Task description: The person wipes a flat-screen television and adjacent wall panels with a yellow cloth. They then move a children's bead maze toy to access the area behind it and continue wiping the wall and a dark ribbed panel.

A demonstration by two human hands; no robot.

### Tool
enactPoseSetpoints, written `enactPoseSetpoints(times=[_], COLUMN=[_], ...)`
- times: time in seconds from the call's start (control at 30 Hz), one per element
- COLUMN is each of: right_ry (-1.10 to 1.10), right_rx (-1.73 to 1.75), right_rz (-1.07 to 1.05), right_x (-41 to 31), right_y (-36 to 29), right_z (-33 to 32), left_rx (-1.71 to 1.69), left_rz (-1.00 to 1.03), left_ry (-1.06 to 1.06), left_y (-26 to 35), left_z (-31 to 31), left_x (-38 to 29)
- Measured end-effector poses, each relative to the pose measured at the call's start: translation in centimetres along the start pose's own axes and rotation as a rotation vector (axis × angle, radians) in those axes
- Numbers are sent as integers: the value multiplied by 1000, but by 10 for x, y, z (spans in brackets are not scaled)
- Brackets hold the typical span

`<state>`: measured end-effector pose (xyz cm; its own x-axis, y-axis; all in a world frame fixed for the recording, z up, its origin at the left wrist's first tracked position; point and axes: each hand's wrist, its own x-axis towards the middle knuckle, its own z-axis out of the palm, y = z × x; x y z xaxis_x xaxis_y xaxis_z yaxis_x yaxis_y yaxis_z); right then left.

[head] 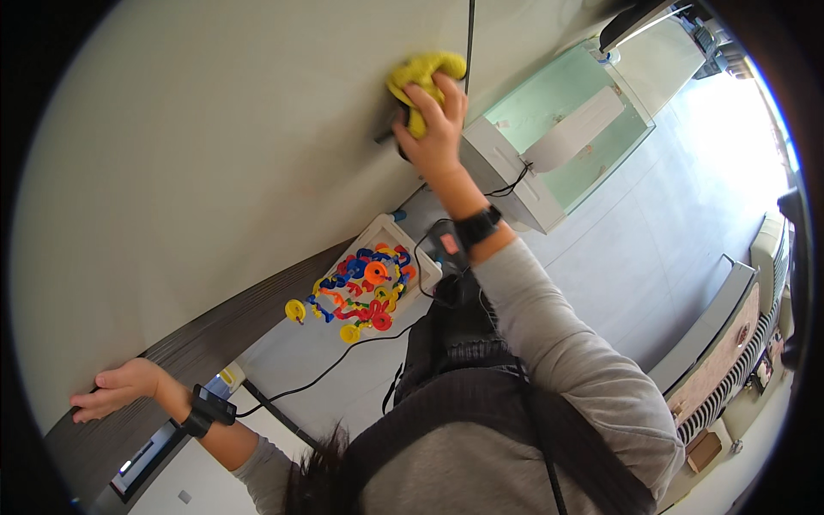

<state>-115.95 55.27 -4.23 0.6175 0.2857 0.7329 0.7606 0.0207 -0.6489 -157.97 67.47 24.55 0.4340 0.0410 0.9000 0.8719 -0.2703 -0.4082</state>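
A crumpled yellow cloth [421, 71] is bunched under the fingers of my right hand [438, 135], against a large, pale, smooth panel [225, 129]. Something dark and blurred shows beneath the cloth, and I cannot tell what it is. Near the panel's dark wood-grain edge strip [257, 296], at the far left, is my left hand [122, 386]. Its thumb stands apart from the fingers, and I see nothing held in it. Both wrists wear black bands, and the left one carries a small black device [214, 405] with a cable.
A white bin [421, 286] of colourful marble-run toy pieces [367, 283] stands on the floor. Right of my right hand is a glass fish tank [515, 109] on a white stand. A black cable [335, 367] loops in front of me. Farther right lies a low table [714, 341].
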Motion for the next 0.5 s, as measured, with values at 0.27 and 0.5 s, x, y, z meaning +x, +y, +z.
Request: enactPoseSetpoints(times=[0.27,0.5], right_ry=[-879,-1156], right_rx=[-832,-863], right_rz=[287,356], right_x=[-105,-133], right_y=[105,84], right_z=[-98,-158], left_rx=[-35,-39], left_rz=[-81,-100], left_ry=[-43,-70], left_y=[8,10], left_z=[-4,-6], left_x=[-1,0])
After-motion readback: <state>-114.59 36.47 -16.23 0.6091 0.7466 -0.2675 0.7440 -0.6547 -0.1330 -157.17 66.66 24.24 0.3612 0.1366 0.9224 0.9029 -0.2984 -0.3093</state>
